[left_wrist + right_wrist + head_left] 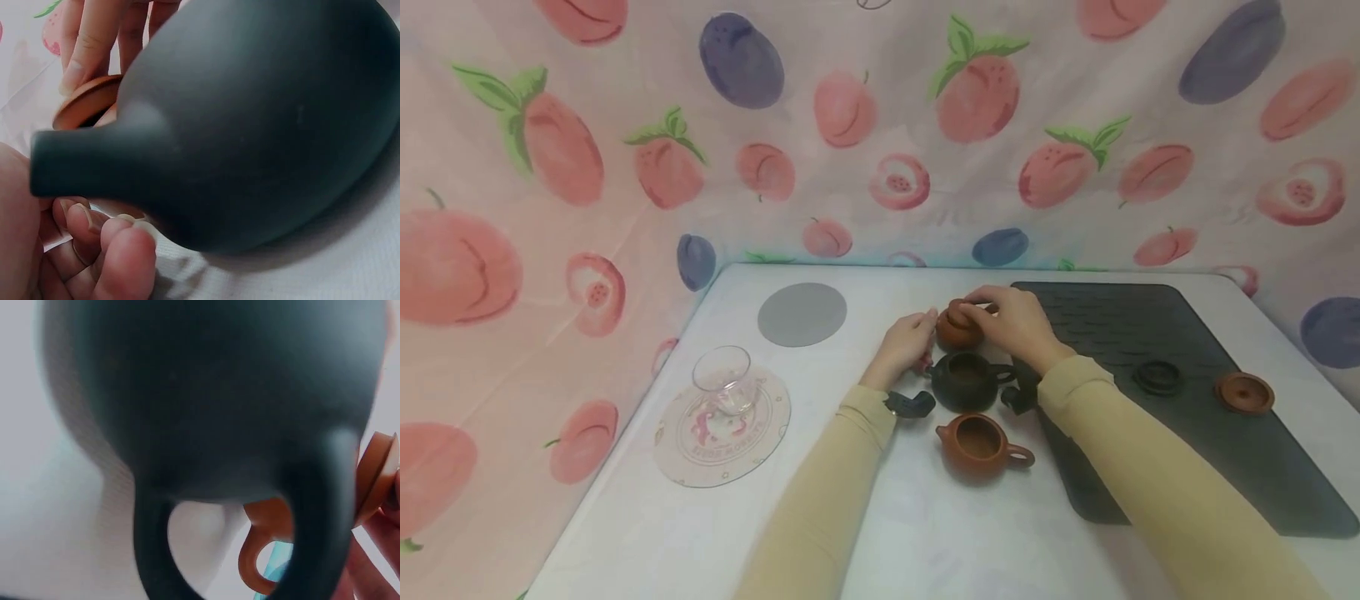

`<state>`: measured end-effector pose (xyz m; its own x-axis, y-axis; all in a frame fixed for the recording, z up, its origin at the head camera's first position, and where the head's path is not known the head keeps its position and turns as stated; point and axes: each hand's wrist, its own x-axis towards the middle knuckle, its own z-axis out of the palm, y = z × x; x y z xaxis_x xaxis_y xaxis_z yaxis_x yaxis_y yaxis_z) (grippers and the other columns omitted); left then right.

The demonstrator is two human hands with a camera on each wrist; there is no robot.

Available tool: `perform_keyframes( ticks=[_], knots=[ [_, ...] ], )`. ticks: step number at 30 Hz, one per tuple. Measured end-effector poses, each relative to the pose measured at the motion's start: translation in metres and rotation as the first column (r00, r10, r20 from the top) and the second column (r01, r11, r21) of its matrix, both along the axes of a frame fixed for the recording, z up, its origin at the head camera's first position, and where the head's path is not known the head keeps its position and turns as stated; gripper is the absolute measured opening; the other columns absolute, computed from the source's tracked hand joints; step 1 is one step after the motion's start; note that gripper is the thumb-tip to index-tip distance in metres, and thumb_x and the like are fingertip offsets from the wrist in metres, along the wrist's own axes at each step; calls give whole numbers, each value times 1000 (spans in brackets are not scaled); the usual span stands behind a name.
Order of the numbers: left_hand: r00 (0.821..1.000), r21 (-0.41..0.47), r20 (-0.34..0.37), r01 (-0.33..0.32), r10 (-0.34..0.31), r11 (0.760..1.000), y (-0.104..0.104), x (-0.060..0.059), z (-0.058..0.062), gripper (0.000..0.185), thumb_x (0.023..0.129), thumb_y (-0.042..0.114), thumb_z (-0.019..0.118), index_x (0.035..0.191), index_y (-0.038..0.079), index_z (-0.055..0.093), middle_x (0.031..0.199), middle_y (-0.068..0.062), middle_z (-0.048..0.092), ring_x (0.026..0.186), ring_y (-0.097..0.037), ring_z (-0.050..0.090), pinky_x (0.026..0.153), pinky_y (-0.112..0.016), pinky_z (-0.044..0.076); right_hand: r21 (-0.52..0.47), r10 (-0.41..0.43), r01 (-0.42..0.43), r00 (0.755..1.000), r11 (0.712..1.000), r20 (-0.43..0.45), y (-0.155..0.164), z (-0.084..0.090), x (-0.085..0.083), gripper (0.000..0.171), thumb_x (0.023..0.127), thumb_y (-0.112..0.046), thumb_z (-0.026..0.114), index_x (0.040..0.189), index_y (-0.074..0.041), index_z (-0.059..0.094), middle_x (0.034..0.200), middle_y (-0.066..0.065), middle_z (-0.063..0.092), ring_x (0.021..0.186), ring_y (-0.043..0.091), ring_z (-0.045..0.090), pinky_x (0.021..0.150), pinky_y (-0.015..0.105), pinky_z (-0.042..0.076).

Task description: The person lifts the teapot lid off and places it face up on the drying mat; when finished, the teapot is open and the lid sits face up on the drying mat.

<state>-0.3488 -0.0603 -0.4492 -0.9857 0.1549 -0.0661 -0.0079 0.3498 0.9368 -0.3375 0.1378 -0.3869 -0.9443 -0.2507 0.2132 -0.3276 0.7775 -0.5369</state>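
Observation:
The far brown clay teapot [958,335] stands between both hands. Its lid [84,106] is lifted and tilted at the mouth, and the right hand [1011,325] pinches it. My left hand [907,346] holds the same teapot at its spout side; its curled fingers [125,256] are partly hidden behind a black spout in the left wrist view. Directly in front stands a lidless black teapot [962,383], which fills much of both wrist views. Nearest to me is another brown teapot [973,454], also without a lid, its handle to the right.
A black ribbed tray [1105,450] on the right bears a black lid [1157,377] and a brown lid [1245,392]. On the left, a glass cup [726,379] stands on a round printed mat [700,462]. Behind it lies a grey disc [802,314].

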Motion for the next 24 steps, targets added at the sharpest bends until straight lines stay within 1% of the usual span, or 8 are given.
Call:
perform_keyframes(
  ticks=[3, 6, 8, 13, 19, 24],
  knots=[
    [1000, 3, 2, -3, 3, 1000, 2, 0, 0, 51, 110, 48, 41, 80, 8, 55, 61, -6, 56, 51, -18, 58, 48, -30, 48, -39, -5, 4, 1000, 999, -7, 7, 0, 3, 32, 103, -34, 65, 126, -12, 71, 118, 12, 71, 109, 34, 66, 86, 52, 54],
    [1000, -4, -2, -8, 8, 1000, 2, 0, 2, 52, 110, 48, 41, 80, 8, 55, 61, -6, 56, 51, -18, 57, 48, -29, 48, -71, -16, 17, 1000, 997, 11, 13, -1, 6, 33, 104, -35, 63, 126, -13, 70, 121, 13, 69, 112, 35, 65, 87, 54, 54],
    [1000, -4, -1, -10, 10, 1000, 2, 1, 3, 52, 110, 47, 40, 81, 8, 56, 61, -6, 56, 51, -18, 57, 48, -29, 48, -81, -23, 25, 999, 996, 25, 17, -1, 8, 34, 104, -37, 61, 127, -12, 69, 123, 14, 69, 114, 37, 65, 90, 56, 52],
    [1000, -6, 0, -5, 5, 1000, 1, 2, 3, 53, 110, 48, 39, 82, 7, 57, 61, -6, 56, 51, -18, 57, 48, -28, 47, -106, -40, 44, 999, 993, 36, 26, -6, 13, 37, 106, -38, 57, 128, -10, 67, 124, 17, 68, 118, 40, 63, 92, 58, 51],
    [1000, 23, 4, 2, -2, 1000, -1, 3, 3, 52, 110, 46, 39, 84, 6, 57, 63, -5, 55, 52, -18, 58, 49, -28, 49, -153, -81, 92, 994, 984, 77, 35, -11, 19, 43, 106, -43, 55, 133, -10, 64, 129, 17, 66, 122, 38, 60, 95, 57, 50],
    [1000, 27, 2, 3, -3, 1000, -1, 3, 3, 51, 111, 46, 39, 87, 5, 58, 64, -5, 55, 53, -18, 58, 50, -28, 49, -178, -116, 128, 990, 976, 75, 41, -16, 22, 48, 105, -46, 55, 134, -9, 64, 127, 18, 67, 121, 37, 61, 95, 56, 49]
  ],
)
